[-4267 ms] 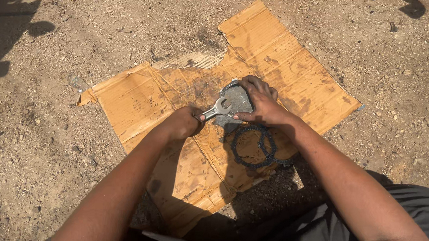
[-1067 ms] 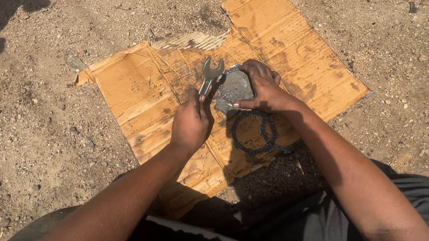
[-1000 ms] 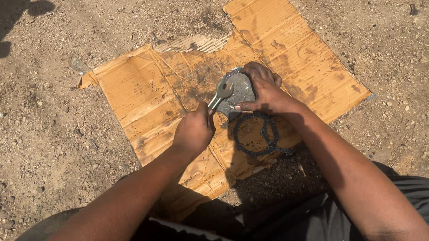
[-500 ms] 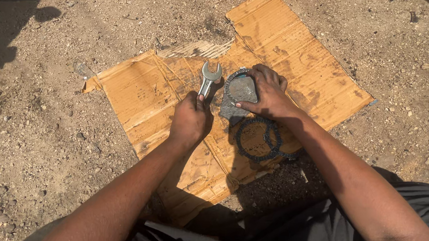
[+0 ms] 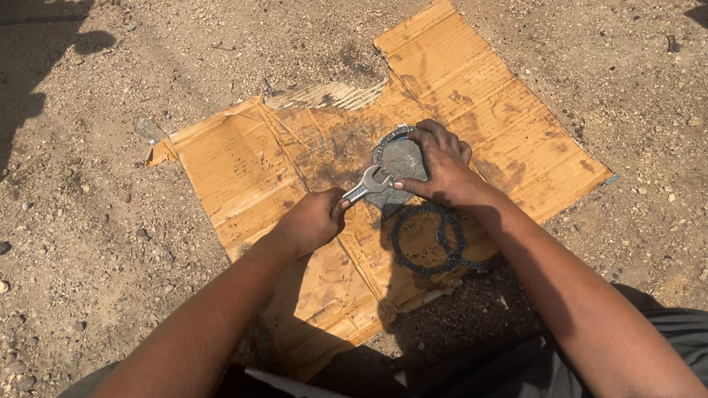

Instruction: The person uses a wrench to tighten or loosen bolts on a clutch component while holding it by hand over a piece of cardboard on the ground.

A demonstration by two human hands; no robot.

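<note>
The left hand [image 5: 312, 221] is fisted around an open-end wrench [image 5: 366, 184], its head against a grey round toothed metal part [image 5: 399, 163]. The right hand [image 5: 441, 167], fingers spread, presses that part onto stained cardboard [image 5: 236, 170]. Dark toothed rings [image 5: 425, 240] lie just beside the part. The step looks like striking or prying, needing steady bracing. Gravelly, sunlit ground [image 5: 83, 211] surrounds the cardboard.

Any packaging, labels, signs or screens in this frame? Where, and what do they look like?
Flattened cardboard box: lies open on the gravel ground under both hands, brown, stained dark, torn at the edges.
No labels, signs or screens show.
</note>
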